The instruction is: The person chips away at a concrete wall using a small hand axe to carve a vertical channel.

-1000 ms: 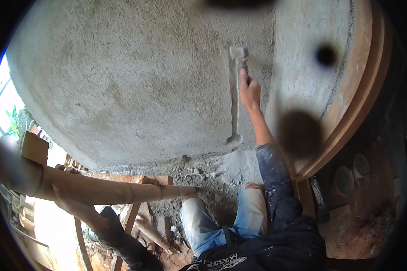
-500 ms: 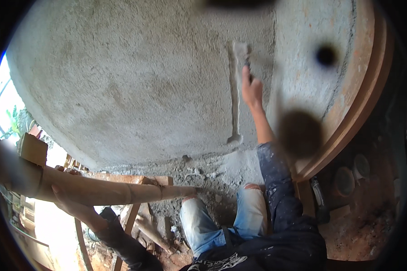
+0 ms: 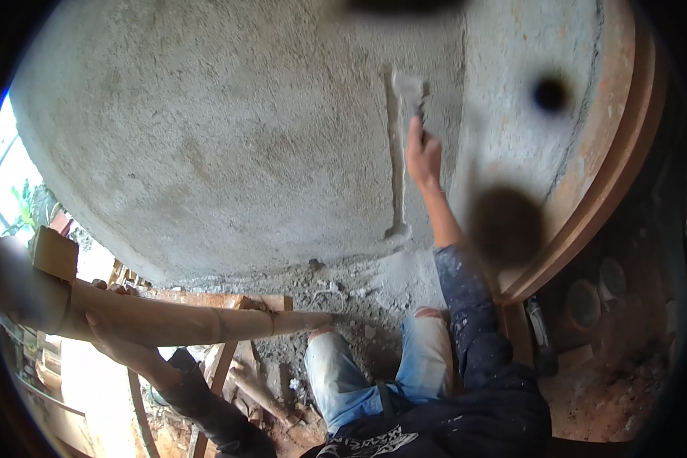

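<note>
My right hand [image 3: 424,159] grips the handle of a putty knife [image 3: 411,85], its fingers closed and its index finger stretched along the tool. The flat, wide blade lies at the upper end of a narrow vertical groove [image 3: 395,172] in the rough grey plastered wall [image 3: 229,145]. Down at the left, my left hand [image 3: 126,353] is wrapped round a thick bamboo pole [image 3: 175,320]. Its thumb shows on the near side and the fingertips on the far side.
Rubble and loose mortar [image 3: 343,286] lie along the wall's foot. A wooden frame [image 3: 221,374] stands beneath the pole. To the right, a brown curved edge [image 3: 626,175] borders a paler wall strip. Round containers [image 3: 584,304] sit in shadow. Dark spots blur parts of the view.
My right hand and the putty knife have shifted slightly downward, and the blade has turned a little. My left hand stays on the bamboo pole.
</note>
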{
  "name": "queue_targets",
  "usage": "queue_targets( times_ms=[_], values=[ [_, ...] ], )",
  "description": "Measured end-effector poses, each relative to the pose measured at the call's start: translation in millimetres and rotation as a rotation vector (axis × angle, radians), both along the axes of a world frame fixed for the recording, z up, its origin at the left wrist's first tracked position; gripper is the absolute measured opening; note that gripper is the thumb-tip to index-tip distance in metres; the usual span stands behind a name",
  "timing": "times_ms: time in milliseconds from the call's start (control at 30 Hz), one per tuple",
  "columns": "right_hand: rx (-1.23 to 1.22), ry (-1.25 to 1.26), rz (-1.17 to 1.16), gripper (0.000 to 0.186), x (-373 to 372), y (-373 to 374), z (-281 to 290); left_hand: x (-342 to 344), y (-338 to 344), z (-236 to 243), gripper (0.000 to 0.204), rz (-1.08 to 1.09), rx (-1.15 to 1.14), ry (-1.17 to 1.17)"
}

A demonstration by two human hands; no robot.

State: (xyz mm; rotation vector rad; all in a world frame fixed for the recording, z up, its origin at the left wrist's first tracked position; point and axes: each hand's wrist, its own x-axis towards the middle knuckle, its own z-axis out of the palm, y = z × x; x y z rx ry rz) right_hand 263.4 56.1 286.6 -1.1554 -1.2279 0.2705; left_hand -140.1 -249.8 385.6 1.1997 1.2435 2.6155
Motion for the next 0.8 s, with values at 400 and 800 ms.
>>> queue_targets(
  times_ms=[400, 800],
  values=[
    [-0.210, 0.168, 0.057, 0.066, 7, 34, -26, 2, 1, -1, 0.056, 0.041, -0.016, -0.039],
    [1.183, -0.145, -0.051, 0.044, -14, -9, 57, 3, -1, 2, 0.063, 0.000, 0.016, -0.001]
  ],
)
